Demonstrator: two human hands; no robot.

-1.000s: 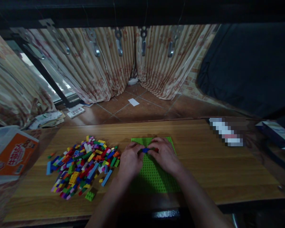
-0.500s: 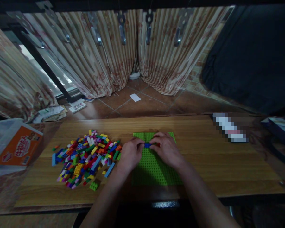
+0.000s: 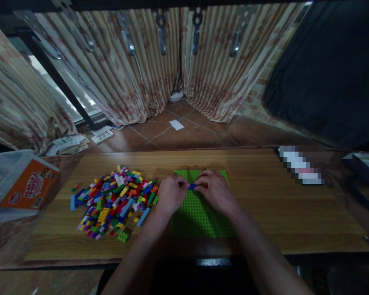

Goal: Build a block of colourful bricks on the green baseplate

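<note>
Blue brick (image 3: 192, 186) sits pinched between fingertips of left hand (image 3: 173, 192) and right hand (image 3: 217, 191), over green baseplate (image 3: 199, 223); contact unclear from my remote seat. At left, clear plastic bin (image 3: 6, 164) carries orange label (image 3: 29, 186), white Chinese characters too blurred for me.

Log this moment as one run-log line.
left hand: at left end of blue brick | right hand: at its right end | beneath: green baseplate | seating: unclear | left of baseplate: brick pile
</note>
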